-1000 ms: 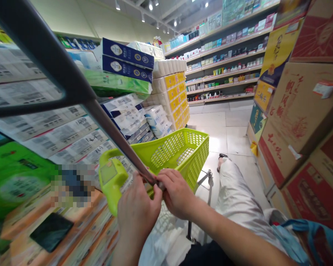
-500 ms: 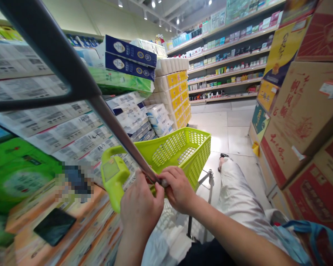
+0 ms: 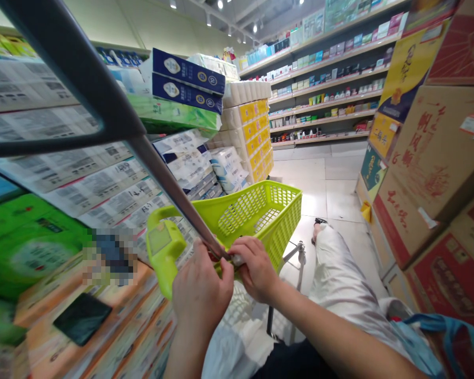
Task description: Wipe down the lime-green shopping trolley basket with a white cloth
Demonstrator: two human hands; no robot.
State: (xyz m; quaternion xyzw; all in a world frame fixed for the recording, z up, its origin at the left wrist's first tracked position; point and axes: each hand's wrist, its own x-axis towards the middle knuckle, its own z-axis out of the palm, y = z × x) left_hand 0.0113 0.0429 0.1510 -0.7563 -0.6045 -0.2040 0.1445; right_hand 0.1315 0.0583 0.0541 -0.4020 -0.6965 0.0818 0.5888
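Note:
A metal pole point(image 3: 174, 189) slants across the view, joined at its upper end to a dark grey plastic frame point(image 3: 98, 79). My left hand point(image 3: 201, 284) is closed around the pole's lower end. Against that same end my right hand point(image 3: 256, 271) presses its bent thumb and fingers, with a small pale tip point(image 3: 237, 259) showing between them. The rest of the pole's end is hidden by my fingers. Just behind my hands stands a lime-green shopping basket cart point(image 3: 286, 221) with a perforated basket.
Stacked paper packs point(image 3: 102, 189) rise on the left, and a dark phone-like slab point(image 3: 82, 318) lies on orange cartons point(image 3: 43, 337). Cardboard cartons point(image 3: 438, 152) line the right side. Shelves point(image 3: 327, 79) of small goods stand beyond the tiled floor point(image 3: 308, 181). My outstretched leg point(image 3: 339, 268) is right of the cart.
The surroundings have shifted slightly rightward in view. My hands stay at the pole's lower end, with only a slight shift in the right fingers.

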